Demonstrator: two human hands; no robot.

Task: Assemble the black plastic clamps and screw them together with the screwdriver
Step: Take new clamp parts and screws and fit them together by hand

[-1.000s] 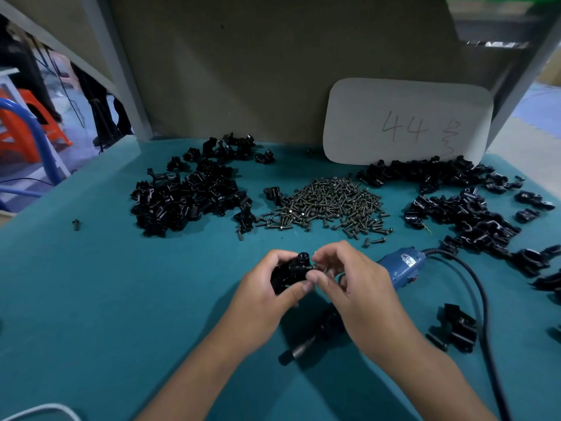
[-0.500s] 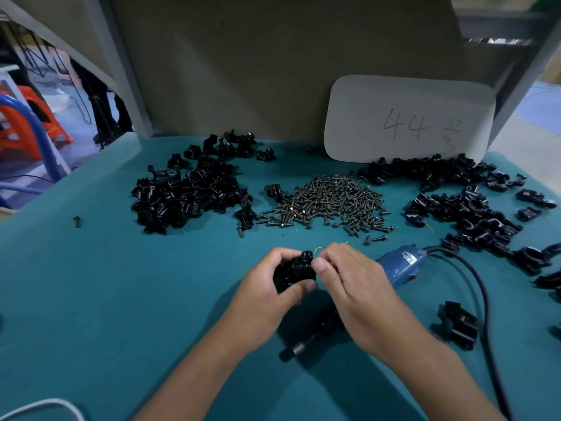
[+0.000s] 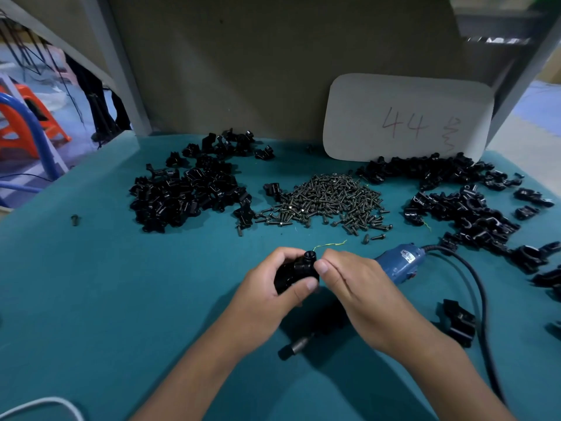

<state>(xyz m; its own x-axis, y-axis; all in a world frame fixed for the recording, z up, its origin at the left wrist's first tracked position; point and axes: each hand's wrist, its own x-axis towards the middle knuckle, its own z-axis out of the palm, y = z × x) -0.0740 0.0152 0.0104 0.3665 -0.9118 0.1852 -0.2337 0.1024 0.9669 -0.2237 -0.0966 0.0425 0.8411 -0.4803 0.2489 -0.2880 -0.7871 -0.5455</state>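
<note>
My left hand (image 3: 267, 296) grips a black plastic clamp (image 3: 293, 270) just above the teal table, fingers curled round it. My right hand (image 3: 355, 287) meets it from the right, thumb and fingertips pinching at the clamp's upper edge; what they pinch is hidden. The blue electric screwdriver (image 3: 400, 262) lies on the table under my right hand, its metal tip (image 3: 296, 347) sticking out near my wrists. A heap of dark screws (image 3: 328, 199) lies behind my hands.
Piles of black clamp parts lie at back left (image 3: 188, 192) and back right (image 3: 461, 205). One assembled clamp (image 3: 458, 322) sits right of my right arm beside the screwdriver's black cable (image 3: 482, 299). A white card (image 3: 406, 117) leans on the back wall. A white cable (image 3: 45, 405) curves at the bottom left.
My right fingers closed in against the clamp's upper right edge and my thumb shifted onto it. Both hands stayed in nearly the same spot.
</note>
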